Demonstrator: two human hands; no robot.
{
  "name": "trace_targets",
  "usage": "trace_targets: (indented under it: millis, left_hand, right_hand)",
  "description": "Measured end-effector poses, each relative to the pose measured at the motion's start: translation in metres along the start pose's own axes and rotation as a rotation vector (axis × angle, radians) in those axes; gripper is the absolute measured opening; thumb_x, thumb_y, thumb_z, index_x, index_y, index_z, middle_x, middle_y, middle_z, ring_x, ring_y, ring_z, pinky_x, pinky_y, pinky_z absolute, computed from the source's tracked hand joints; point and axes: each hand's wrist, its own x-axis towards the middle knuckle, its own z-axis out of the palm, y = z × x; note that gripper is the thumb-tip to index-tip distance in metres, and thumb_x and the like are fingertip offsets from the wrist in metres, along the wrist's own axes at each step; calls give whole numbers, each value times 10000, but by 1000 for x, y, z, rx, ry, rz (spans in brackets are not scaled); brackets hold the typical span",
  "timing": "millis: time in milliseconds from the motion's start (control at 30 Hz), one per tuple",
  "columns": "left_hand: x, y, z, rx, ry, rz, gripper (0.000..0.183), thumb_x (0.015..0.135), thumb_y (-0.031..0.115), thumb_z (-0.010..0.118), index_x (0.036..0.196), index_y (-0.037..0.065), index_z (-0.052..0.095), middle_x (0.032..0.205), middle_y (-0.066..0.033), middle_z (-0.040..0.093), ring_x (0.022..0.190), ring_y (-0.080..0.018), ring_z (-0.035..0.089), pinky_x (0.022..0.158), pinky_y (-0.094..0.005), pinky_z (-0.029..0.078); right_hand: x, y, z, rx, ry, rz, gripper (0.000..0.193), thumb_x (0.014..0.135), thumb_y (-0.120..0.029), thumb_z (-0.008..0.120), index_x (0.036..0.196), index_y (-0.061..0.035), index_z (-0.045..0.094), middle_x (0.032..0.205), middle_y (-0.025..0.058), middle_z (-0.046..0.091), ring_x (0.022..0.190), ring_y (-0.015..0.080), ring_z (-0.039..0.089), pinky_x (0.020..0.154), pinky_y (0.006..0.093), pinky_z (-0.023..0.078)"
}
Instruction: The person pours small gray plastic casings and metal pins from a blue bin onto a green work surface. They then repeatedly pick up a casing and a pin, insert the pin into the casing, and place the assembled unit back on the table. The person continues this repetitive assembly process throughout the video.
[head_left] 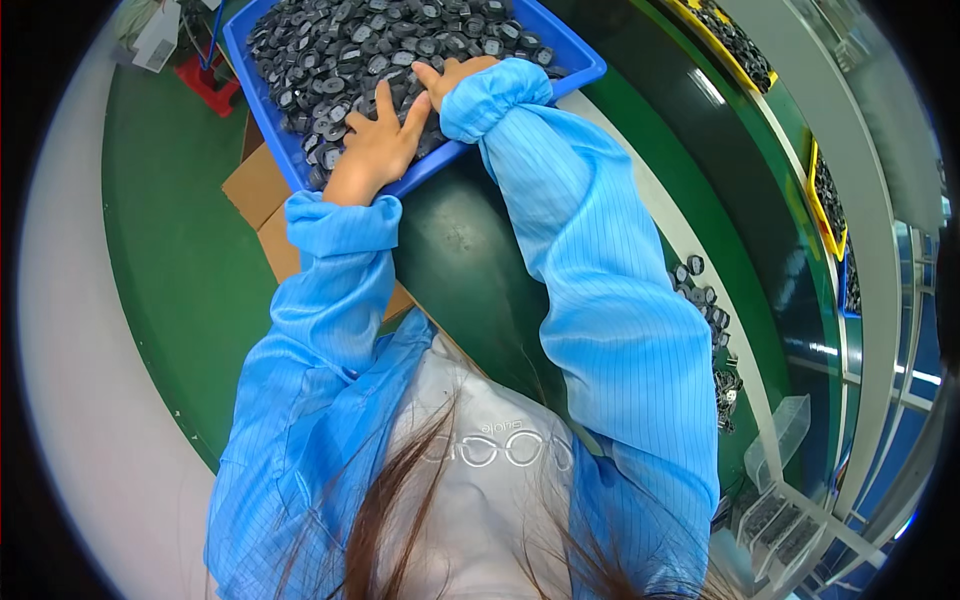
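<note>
Stretched both arms forward in light-blue striped sleeves point(620, 270) to a blue tray point(585, 70), cut off at the top of the view and heaped with small dark parts point(350, 45). Laid the left grip point(383, 142), bare, on the near side of the heap, with fingers spread and pointing mostly away, thumb angled toward the right. Rested the right grip point(462, 76), also bare, on the same heap just beside, with fingers bent and one reaching leftward, close to the left thumb. Could not tell from above whether pressed together or pinching a part there.

Showed a dark green worktop point(460, 240) between the sleeves, just below the tray. Had a cardboard box point(258, 188) near the tray's left side, with a red object point(212, 88) farther left above the green floor point(165, 230). Left loose dark pieces point(712, 312) strewn in a line beyond the right sleeve. Included two yellow trays point(834, 244) of similar pieces farther right, plus a clear plastic holder point(780, 525) at lower right. Wore a white shirt point(490, 515) beneath the blue, with long hair point(395, 490) hanging in front.
</note>
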Motion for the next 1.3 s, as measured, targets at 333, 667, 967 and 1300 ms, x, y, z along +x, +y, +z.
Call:
trace_targets:
  millis: [333, 667, 967, 1300]
  left_hand:
    - [15, 40, 24, -284, 388, 378, 474, 1049, 391, 377, 1435, 129, 460, 1592, -160, 317, 1331, -567, 238, 1077, -675, 282]
    - [43, 70, 35, -594, 677, 617, 359, 1029, 256, 414, 1274, 39, 562, 1342, -221, 491, 1233, -381, 396, 1056, -441, 357]
    - [-62, 145, 89, -872, 462, 869, 321, 1023, 215, 390, 1145, -19, 574, 1206, -178, 540, 1180, -331, 453, 1051, -410, 352]
    - [-88, 151, 182, -951, 25, 866, 308, 1041, 216, 392, 1168, 25, 599, 1233, -209, 489, 1146, -346, 494, 1007, -420, 402]
  right_hand:
    - [24, 11, 22, 412, 239, 171, 513, 1039, -472, 289, 1345, -168, 567, 1439, 138, 534, 1292, 576, 432, 1090, 572, 407]
    - [5, 8, 9, 1122, 630, 235, 388, 978, -425, 467, 1234, -218, 672, 1234, 213, 657, 1175, 414, 588, 1015, 475, 460]
    - [-117, 61, 25, 1023, 1095, 252, 289, 986, -317, 527, 1159, -147, 684, 1242, 147, 622, 1138, 362, 578, 982, 432, 471]
    - [-180, 119, 87, 898, 1064, 620, 302, 1007, -306, 532, 1242, -154, 647, 1271, 189, 552, 1120, 393, 602, 975, 443, 486]
